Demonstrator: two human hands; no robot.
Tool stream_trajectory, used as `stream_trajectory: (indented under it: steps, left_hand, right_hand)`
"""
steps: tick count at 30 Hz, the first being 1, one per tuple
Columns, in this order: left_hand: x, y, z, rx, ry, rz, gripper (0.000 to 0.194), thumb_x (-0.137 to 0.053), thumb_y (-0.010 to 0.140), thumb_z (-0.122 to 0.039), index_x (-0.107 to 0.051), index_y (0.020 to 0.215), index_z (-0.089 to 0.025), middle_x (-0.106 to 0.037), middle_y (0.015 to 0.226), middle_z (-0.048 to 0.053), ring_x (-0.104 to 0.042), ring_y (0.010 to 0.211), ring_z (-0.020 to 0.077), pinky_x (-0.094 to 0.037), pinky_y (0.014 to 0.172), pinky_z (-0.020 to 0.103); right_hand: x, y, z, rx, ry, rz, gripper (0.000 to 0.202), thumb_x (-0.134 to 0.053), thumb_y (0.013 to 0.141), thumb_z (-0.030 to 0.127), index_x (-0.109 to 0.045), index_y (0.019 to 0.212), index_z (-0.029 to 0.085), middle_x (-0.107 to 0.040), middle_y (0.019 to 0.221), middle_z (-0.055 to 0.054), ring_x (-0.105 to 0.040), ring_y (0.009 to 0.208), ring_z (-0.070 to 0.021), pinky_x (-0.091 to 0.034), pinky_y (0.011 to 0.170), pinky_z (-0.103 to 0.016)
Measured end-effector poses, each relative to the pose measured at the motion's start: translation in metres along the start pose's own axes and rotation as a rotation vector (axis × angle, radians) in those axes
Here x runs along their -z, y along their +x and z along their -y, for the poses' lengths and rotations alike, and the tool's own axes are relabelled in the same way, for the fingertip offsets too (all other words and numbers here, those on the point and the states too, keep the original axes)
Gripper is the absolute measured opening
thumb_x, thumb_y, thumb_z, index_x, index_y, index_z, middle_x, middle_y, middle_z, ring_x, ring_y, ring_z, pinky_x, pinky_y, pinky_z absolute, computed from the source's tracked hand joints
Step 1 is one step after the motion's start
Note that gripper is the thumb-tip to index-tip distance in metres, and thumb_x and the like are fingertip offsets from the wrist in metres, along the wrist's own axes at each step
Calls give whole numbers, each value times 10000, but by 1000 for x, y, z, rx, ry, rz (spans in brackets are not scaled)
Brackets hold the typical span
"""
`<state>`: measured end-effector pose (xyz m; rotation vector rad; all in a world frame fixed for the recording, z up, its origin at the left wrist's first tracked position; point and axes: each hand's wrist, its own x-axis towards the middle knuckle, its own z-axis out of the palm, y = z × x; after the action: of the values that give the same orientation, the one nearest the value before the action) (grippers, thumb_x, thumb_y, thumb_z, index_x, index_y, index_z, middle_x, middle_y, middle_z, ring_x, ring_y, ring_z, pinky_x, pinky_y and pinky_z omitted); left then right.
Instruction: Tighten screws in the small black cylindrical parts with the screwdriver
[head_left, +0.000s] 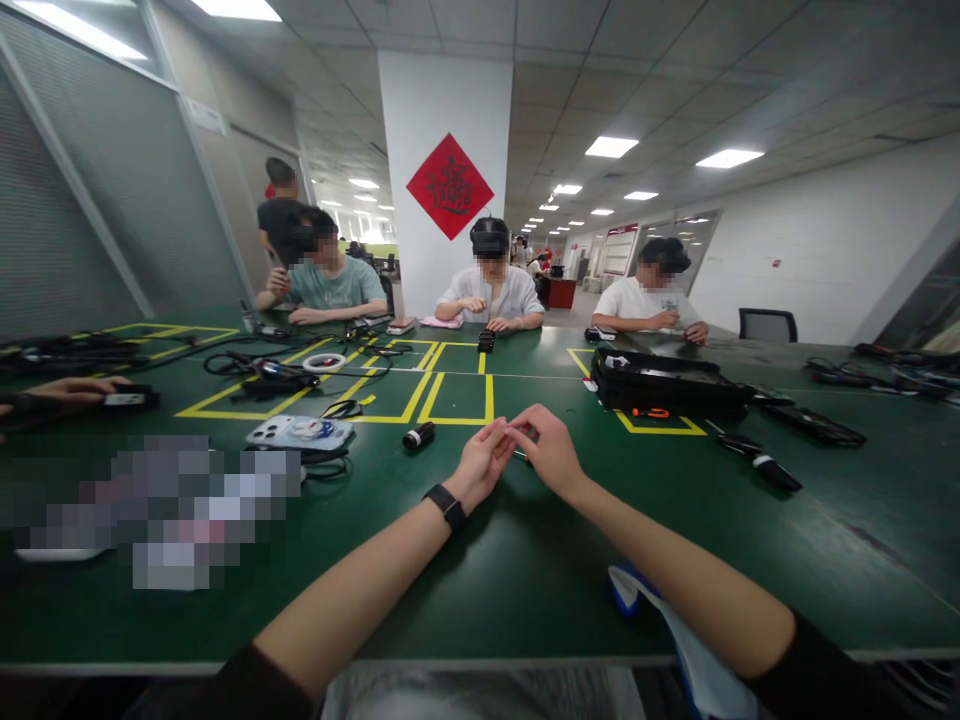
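My left hand (484, 465), with a dark watch (447, 508) on its wrist, meets my right hand (549, 448) above the green table (480, 590). The fingertips of both are pinched together at one spot. Whatever they hold there is too small or too hidden to name. A thin object with a bit of red and orange shows under the right fingers; its kind is unclear. Left of my hands lies a short black cylinder with a white band (418, 436). A blue-and-white cloth or strap (660, 610) hangs near my right forearm at the table edge.
A phone in a light blue case (300, 432) and blurred items lie left. A black open case (667, 382), an orange-handled tool (649, 413) and a black tool (776, 472) lie right. Cables (277, 378) and yellow tape mark the table. Several people sit opposite; another person's hand (75, 391) is left.
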<state>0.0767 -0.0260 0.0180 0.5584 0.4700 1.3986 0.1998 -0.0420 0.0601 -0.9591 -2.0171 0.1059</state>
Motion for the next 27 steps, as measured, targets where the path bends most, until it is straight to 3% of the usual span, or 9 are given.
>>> stream_trajectory:
  steps: [9, 12, 14, 17, 19, 21, 24, 27]
  left_hand:
    - [17, 15, -8, -121, 29, -54, 169, -628, 724, -210, -607, 875, -138, -646, 768, 8, -591, 657, 36, -472, 675, 152]
    - [18, 17, -12, -193, 262, -66, 256, -610, 732, -286, -587, 942, -143, -648, 845, 34, -596, 739, 70, -457, 741, 203]
    - [17, 14, -23, -257, 585, -53, 359, -576, 742, -369, -552, 1023, -146, -646, 875, 60, -594, 813, 118, -441, 787, 264]
    - [26, 2, -54, -466, 1237, 4, 433, -577, 719, -406, -513, 1078, -172, -603, 1024, 82, -538, 972, 187, -385, 879, 341]
    - [40, -9, -77, -626, 1690, -88, 457, -589, 691, -422, -513, 1070, -178, -542, 1123, 103, -448, 1091, 241, -309, 947, 389]
    - [60, -17, -95, -684, 2017, -271, 510, -566, 690, -451, -488, 1095, -151, -483, 1181, 144, -373, 1152, 290, -276, 956, 419]
    - [85, -18, -106, -555, 2288, -437, 564, -534, 676, -528, -494, 1055, -112, -489, 1134, 179, -399, 1106, 323, -323, 894, 421]
    - [95, -9, -105, -375, 2364, -450, 507, -444, 730, -545, -532, 969, -106, -541, 987, 170, -488, 971, 296, -395, 785, 375]
  right_hand:
    - [-11, 17, 12, 234, -329, 43, 226, -370, 890, 311, -587, 873, 251, -578, 903, -45, -452, 918, -221, -360, 782, -380]
    - [-11, 20, 10, 246, -345, 56, 206, -381, 885, 297, -577, 868, 234, -573, 906, -52, -461, 891, -218, -361, 771, -372]
    - [2, 19, -4, 218, -334, 41, 183, -399, 877, 290, -571, 873, 227, -571, 903, -54, -469, 881, -218, -363, 772, -370]
    - [50, 1, -50, 110, -386, -52, 171, -415, 866, 284, -572, 884, 218, -568, 899, -64, -480, 879, -226, -362, 779, -375]
    - [97, -27, -95, -12, -532, -121, 178, -426, 854, 284, -577, 879, 194, -567, 894, -77, -486, 877, -232, -359, 778, -373]
    - [149, -65, -142, -159, -708, -170, 187, -447, 832, 286, -585, 873, 167, -571, 899, -96, -487, 871, -238, -353, 774, -367]
    - [217, -127, -199, -387, -971, -253, 242, -417, 825, 299, -589, 883, 139, -570, 902, -135, -483, 868, -264, -348, 724, -364]
    - [258, -173, -231, -484, -1118, -203, 253, -394, 824, 298, -582, 902, 146, -571, 925, -141, -484, 883, -280, -343, 705, -365]
